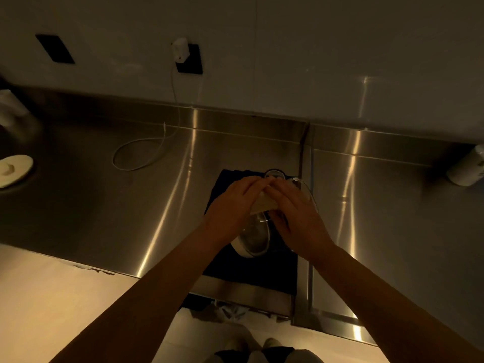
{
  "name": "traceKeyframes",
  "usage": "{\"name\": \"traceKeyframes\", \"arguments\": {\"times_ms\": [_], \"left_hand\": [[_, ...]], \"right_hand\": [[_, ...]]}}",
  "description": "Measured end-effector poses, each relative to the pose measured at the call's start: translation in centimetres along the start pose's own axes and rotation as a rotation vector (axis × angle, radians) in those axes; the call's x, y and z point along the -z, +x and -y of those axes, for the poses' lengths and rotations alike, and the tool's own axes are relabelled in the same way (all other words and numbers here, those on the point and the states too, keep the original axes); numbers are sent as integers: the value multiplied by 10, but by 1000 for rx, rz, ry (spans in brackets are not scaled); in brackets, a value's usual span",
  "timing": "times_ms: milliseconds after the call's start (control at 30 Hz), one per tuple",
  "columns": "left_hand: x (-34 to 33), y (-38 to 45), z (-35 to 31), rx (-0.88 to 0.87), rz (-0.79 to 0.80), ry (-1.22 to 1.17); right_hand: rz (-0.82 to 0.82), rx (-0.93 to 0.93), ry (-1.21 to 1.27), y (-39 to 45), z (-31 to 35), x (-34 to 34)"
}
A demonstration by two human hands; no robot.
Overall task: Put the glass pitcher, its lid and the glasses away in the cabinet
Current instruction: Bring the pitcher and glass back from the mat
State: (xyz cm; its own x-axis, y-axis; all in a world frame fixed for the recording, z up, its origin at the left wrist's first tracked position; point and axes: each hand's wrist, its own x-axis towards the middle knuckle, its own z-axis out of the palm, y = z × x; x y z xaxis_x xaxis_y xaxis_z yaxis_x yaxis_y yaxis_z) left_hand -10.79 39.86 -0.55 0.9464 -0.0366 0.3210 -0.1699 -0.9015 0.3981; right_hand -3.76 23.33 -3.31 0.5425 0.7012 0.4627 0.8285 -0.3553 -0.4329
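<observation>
We find no legible writing, brand or label anywhere; dim light and blur rule out any reading.

Surface: a brushed stainless steel counter (110, 218) with a raised back edge, streaked with vertical light reflections. A seam (305, 179) runs through the counter just right of the hands. Behind it stands a pale wall (288, 48) with two dark outlet plates; a white charger (180, 49) sits in the nearer one, and its white cable (136, 153) lies looped on the steel, left of and beyond the hands.

Under the hands lies a dark mat (251, 271). On it stands the glass pitcher (255, 238), seen from above. Our left hand (233, 203) and right hand (296, 208) both press a pale lid (262, 203) at the pitcher's mouth, fingers curved around it and meeting over the top. Beyond the fingertips, a clear glass (274, 174) rim shows on the mat.

Far left: a pale round object (13, 169). Far right: a white object (468, 166), blurred. Pale floor (52, 297) lies below the counter's edge.
</observation>
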Motion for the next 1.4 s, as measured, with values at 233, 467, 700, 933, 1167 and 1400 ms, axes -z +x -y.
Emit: {"name": "traceKeyframes", "arguments": {"times_ms": [233, 467, 700, 933, 1167, 1400], "left_hand": [[12, -12, 20, 67, 38, 86], [21, -27, 39, 95, 108, 178], [28, -61, 55, 210, 97, 133], [30, -80, 57, 228, 97, 108], [11, -88, 67, 225, 148, 66], [3, -71, 67, 214, 140, 74]], "right_hand": [[94, -140, 94, -8, 11, -10], [256, -54, -33, 2, 33, -28], [287, 64, -131, 9, 49, -51], [355, 127, -177, 20, 40, -72], [306, 354, -164, 24, 45, -63], [193, 66, -29, 33, -7, -29]]}}
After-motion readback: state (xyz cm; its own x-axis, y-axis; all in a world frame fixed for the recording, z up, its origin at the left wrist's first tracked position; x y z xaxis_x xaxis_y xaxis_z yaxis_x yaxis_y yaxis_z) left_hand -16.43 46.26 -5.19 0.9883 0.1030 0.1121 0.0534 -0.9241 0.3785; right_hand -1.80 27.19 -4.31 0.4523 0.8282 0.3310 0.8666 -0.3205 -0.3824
